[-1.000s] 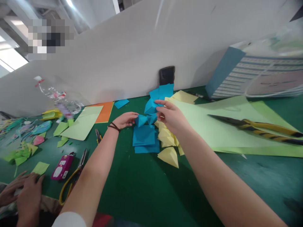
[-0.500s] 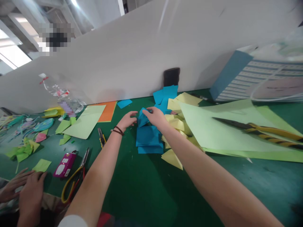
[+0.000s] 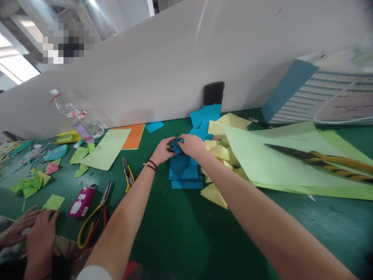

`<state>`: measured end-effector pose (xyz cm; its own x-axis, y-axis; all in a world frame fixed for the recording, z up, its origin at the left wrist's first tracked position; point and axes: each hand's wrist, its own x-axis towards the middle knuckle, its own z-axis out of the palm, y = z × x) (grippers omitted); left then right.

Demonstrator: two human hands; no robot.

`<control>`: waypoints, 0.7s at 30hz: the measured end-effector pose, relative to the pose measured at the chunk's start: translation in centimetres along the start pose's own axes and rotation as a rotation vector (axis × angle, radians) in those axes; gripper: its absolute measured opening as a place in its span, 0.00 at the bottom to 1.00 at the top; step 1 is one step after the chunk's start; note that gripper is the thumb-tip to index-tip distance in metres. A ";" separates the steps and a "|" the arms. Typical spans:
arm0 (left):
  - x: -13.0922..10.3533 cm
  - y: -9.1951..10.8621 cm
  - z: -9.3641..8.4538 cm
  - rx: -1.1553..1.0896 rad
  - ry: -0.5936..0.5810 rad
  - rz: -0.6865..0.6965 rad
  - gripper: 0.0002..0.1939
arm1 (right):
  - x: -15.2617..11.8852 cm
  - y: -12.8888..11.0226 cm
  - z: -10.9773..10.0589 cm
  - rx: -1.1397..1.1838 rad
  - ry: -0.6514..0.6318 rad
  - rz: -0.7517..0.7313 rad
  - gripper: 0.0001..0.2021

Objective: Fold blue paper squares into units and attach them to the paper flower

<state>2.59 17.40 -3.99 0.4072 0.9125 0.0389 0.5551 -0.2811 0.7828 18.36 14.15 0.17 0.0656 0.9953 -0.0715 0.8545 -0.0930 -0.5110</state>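
Note:
Between my two hands is a small piece of blue paper, held up just over a stack of blue paper. My left hand, with a dark bracelet at the wrist, pinches the piece's left side. From the right, my right hand grips the same piece with thumb and fingers. More blue sheets lie behind my right hand. Cut yellow paper pieces are heaped to the right of the stack, partly hidden by my right forearm.
Long-bladed scissors rest on large pale green sheets at right. A utility knife, scissors and a magenta device lie left. A co-worker's hands are at lower left. A phone leans against the partition.
My left hand has moved right and closed on the blue paper piece, which my right hand alone held before. The piece now looks more folded or bunched.

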 end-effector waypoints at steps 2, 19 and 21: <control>-0.2 0.0 0.0 0.027 0.014 0.021 0.34 | -0.2 0.2 0.1 -0.026 -0.010 -0.005 0.17; -0.7 0.6 -0.4 0.080 0.148 0.116 0.21 | -9.6 3.3 -3.8 0.028 0.339 -0.274 0.16; -1.1 1.1 -0.5 0.073 0.162 0.118 0.20 | -11.0 5.0 -2.5 -0.050 0.289 -0.439 0.15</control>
<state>2.39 16.22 -2.91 0.3539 0.9060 0.2322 0.5639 -0.4047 0.7199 23.19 2.85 0.54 -0.1707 0.9080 0.3826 0.8565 0.3287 -0.3979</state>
